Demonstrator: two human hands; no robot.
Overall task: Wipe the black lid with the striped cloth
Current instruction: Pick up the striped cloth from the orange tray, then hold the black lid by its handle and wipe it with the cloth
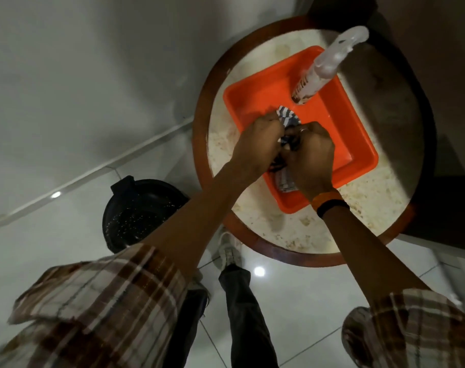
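While both arms reach in from the lower edge of the head view, the left hand (pixel 258 140) and the right hand (pixel 315 158) meet over the orange tray (pixel 353 144), knuckles nearly touching. Both are closed tightly around the striped cloth (pixel 287 116), which bunches between them; one end sticks out at 12 o'clock of the hands, another hangs out at 6 o'clock, low over the tray floor. A small dark piece sits between the fingers where the hands meet; whether this is the black lid cannot be told, as the cloth and fingers cover it.

The tray lies on a round surface (pixel 385 187) with a pale speckled top and a reddish-brown rim. A clear spray bottle (pixel 324 67) stands in the tray at 1 o'clock of the hands, well apart from them. The right wrist carries an orange band (pixel 325 197) and a black band (pixel 332 207). Both sleeves are plaid and pushed up the forearms.

On the tiled floor at 8 o'clock of the surface stands a black bin (pixel 138 211), its inner wall dotted with droplets. A white shoe (pixel 227 251) shows beneath the surface's near rim.
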